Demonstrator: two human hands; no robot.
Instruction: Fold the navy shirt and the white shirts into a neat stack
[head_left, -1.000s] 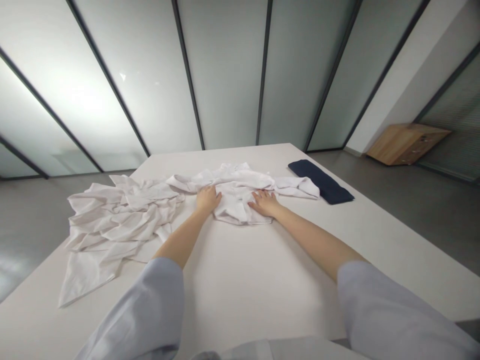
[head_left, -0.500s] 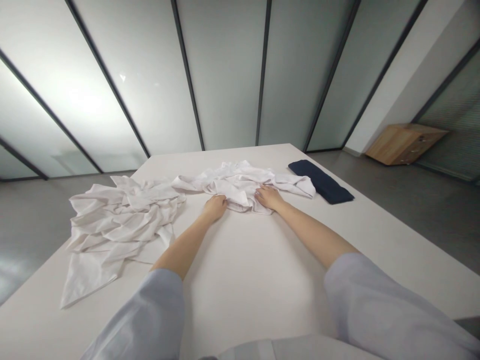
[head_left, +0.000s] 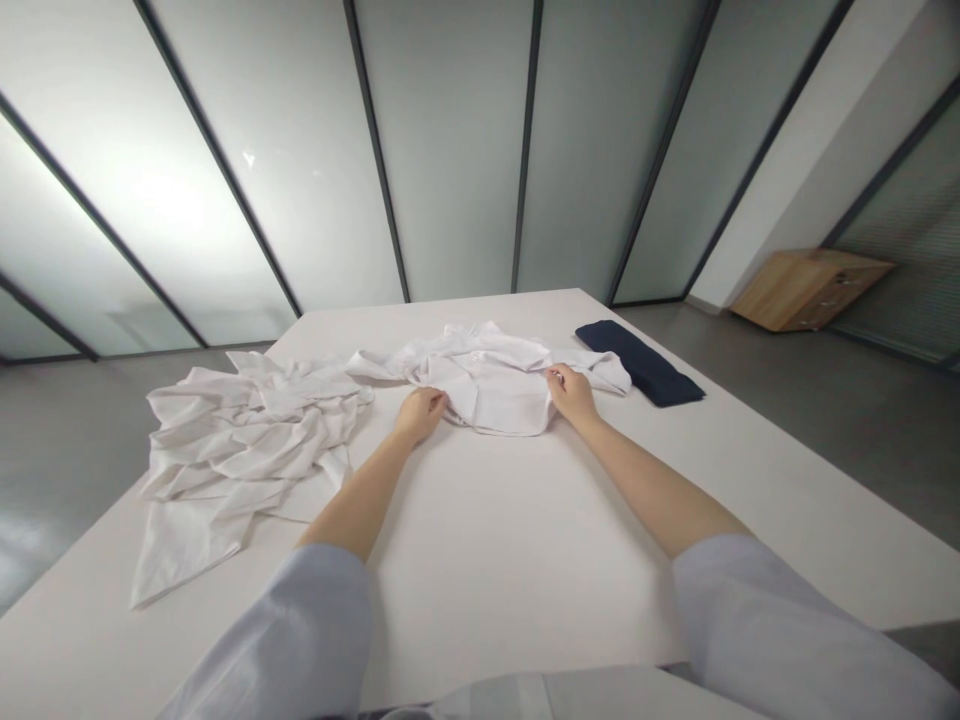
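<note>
Our left hand (head_left: 420,414) and right hand (head_left: 571,393) are both closed on the near edge of the white shirt (head_left: 491,385), pinching it apart to hold it taut on the white table (head_left: 487,570), between a crumpled white garment (head_left: 247,430) and a folded navy cloth (head_left: 640,362)

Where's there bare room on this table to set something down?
Bare white tabletop lies between the forearms, in front of the white shirt. Crowded: the far side, where the shirt, crumpled white cloth and folded navy garment sit close.
</note>
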